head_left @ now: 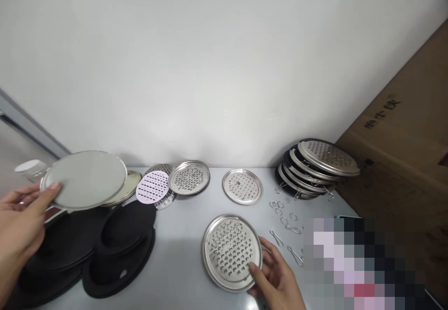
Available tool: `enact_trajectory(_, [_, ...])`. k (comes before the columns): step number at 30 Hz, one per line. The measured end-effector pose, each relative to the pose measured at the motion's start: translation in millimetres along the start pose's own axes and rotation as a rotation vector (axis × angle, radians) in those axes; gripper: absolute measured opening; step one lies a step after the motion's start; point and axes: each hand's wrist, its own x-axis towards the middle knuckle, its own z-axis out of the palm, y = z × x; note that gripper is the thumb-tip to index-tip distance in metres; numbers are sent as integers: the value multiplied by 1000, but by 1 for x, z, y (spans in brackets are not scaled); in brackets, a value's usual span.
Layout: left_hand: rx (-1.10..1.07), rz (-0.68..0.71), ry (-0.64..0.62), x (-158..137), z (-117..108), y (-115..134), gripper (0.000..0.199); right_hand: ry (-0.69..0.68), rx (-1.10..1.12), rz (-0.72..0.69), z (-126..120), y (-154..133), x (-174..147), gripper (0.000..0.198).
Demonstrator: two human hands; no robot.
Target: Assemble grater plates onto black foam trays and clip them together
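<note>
My left hand [33, 212] grips a large round pale disc [89, 179] by its near-left edge, thumb on top, and holds it above several black round trays [119, 235]. Pinched at its right rim, a round metal grater disc [231, 249] with raised holes is in my right hand [271, 272], over the near middle of the table. Behind it lie another metal grater disc [242, 187] and a rimmed one [191, 178]. A pale lilac slotted disc [152, 187] leans over further perforated metal at their left. Part of a stack of yellowish discs [129, 186] is hidden behind the pale disc.
A stack of black and metal discs [315, 168] with wire clips stands at the back right. Small rings [284, 221] and wire hooks [296, 256] lie before it. A cardboard box [402, 161] rises on the right, near a pixelated patch. A white-lidded jar [31, 169] stands far left.
</note>
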Motion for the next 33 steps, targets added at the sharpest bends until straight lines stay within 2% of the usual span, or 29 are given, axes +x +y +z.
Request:
enact_trajectory(3, [35,-111,25,2,11,12,54,-14,-18,-5,0,1,-1,78])
enact_trajectory(5, [110,-72,-10,-8,15,18,42,-8,-22,-11,0,2,-2,79])
enact_trajectory(7, [347,97,-76,-21,17,20,33,6,-16,-25,0,3,-2,79])
enact_trajectory(9, [707,410,-172,-32,19,19,27,12,-12,-39,0,4,-2,79])
enact_trajectory(11, [987,691,-286,-40,23,15,34,13,-16,-48,1,4,-2,79])
enact_trajectory(13, [1075,795,-391,-42,29,8,36,18,-21,-52,1,4,-2,79])
enact_trajectory(17, [1090,774,-559,-35,41,-6,30,7,-19,-50,0,5,-2,78])
enact_trajectory(21, [1052,699,-646,-17,46,-18,26,0,-19,-59,-1,12,-1,79])
enact_trajectory(25, [978,692,-725,-12,50,-20,34,19,7,-128,0,20,1,77])
enact_trajectory(28, [899,773,-740,-31,61,-14,40,37,-29,-173,-1,24,2,77])
enact_trajectory(33, [748,1010,-808,-91,101,8,39,65,-241,-237,-6,31,0,82])
